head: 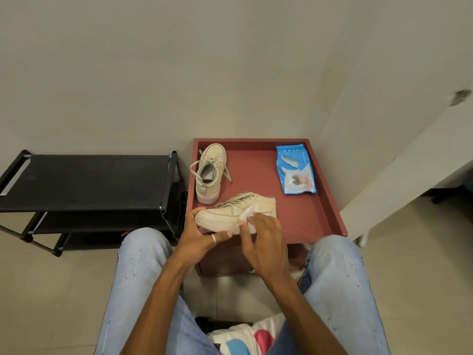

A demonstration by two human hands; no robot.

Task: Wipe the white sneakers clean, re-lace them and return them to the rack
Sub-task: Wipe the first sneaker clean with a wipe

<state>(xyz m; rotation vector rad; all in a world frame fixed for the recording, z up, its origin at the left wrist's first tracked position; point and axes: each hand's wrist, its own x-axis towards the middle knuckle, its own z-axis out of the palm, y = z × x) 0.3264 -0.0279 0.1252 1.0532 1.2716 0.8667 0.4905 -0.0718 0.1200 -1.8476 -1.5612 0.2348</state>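
Two hands on near sneaker (230,213) at front edge of red bench (302,211). Left hand (201,237) fingers curled around toe; right hand (263,237) fingers pinching white wipe (249,213) against its side. Second sneaker (210,172) behind, laces loose. Wipes pack (295,172) far right. Black rack (89,180) left of bench.

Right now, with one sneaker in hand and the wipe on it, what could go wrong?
1. The held sneaker sits at the red table's near edge, steadied only by the left hand; a hard stroke from the right hand with the wipe might push it off.
2. The other sneaker has loose laces trailing by the left rim; they could snag.
3. The wipes pack looks open, so the wipes may dry out.
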